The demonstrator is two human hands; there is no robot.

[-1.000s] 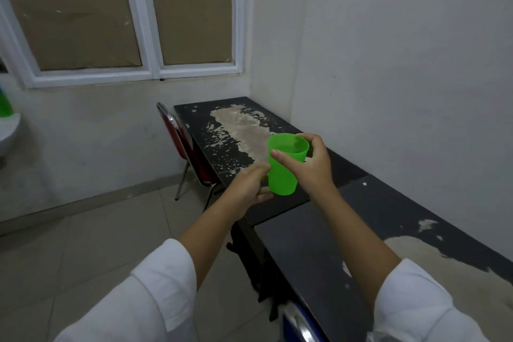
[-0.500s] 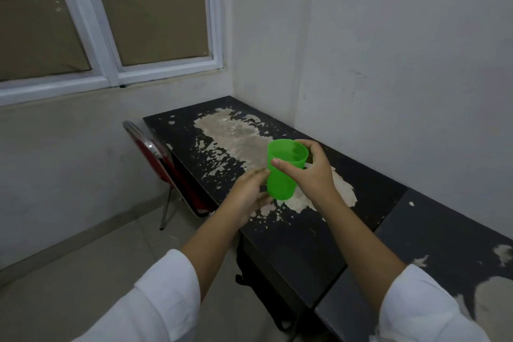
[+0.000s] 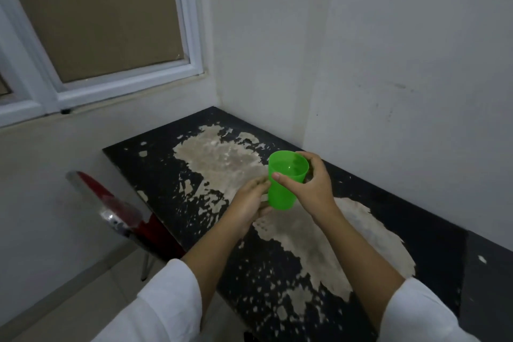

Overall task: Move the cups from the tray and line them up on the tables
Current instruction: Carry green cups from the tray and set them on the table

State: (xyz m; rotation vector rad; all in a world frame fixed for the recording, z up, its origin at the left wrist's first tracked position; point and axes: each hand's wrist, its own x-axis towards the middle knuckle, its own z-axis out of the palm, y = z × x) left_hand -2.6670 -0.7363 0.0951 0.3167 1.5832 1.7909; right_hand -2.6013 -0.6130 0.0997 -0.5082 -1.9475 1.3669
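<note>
I am holding the green cup (image 3: 283, 189) upright in the air with both hands, over the middle of the black bench (image 3: 155, 159), above the pale patch where its dark surface is peeling away. My right grip (image 3: 312, 189) is clamping the cup from the right, just under the rim: the thumb is lying across the near side and the fingers are curling round the far side. My left grip (image 3: 248, 204) is closing on the lower left of the cup, with the thumb tip touching its side and the fingers tucking in beneath the base, though their ends are mostly hidden behind the hand. The inside of the cup is showing plain green, and I cannot tell whether anything is in it. The bench is running from near right to far left into the corner, with its long right edge against the white wall (image 3: 402, 64). A second bench (image 3: 488, 280) is butting against its near right end. A red chair (image 3: 111, 209) with a shiny metal frame is standing just beside the bench's left edge, partly pushed under it. A white-framed window (image 3: 191, 44) with a brown covering behind the glass is sitting high on the far left wall. My white sleeves (image 3: 169, 302) are showing at the bottom, both forearms bare.
</note>
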